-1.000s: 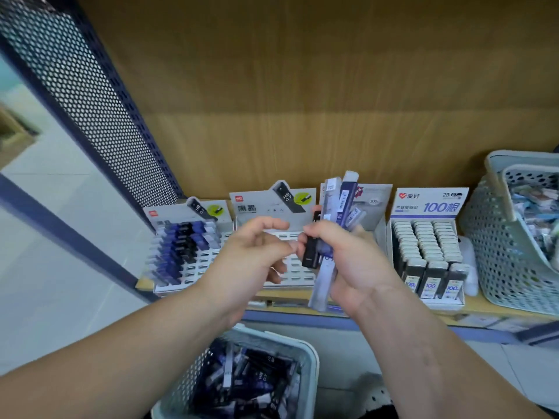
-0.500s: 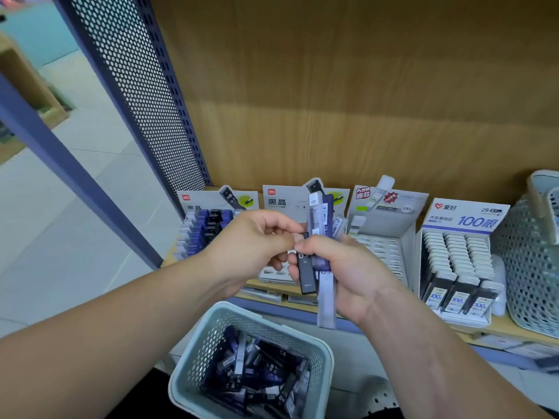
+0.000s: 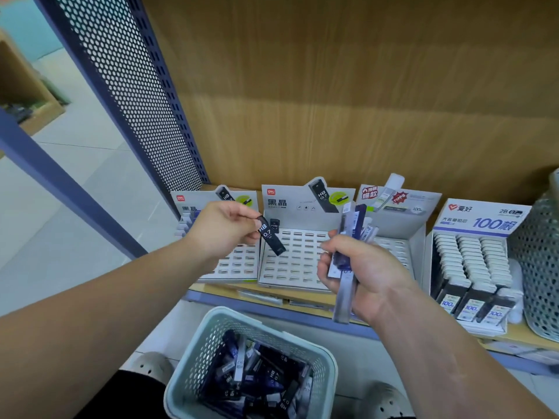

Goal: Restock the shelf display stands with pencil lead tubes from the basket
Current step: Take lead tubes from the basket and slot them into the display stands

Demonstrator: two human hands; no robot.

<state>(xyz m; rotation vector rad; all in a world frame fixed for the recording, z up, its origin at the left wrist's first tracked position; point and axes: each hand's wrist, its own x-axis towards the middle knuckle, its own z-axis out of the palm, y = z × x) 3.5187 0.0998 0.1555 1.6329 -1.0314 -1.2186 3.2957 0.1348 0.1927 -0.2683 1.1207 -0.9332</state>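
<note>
Over the left rear corner of the middle display stand [image 3: 290, 267], the left hand [image 3: 223, 229] pinches one black HB 0.7 lead tube [image 3: 270, 238] by its upper end between thumb and fingers [image 3: 248, 237]. Long axis: tilted, with the lower end pointing down and right at the empty slots just beneath. The left hand is the nearer one. The right hand [image 3: 369, 267] grips a bundle of tubes [image 3: 348, 234] upright. The basket [image 3: 211, 331] sits below the shelf's front edge.
</note>
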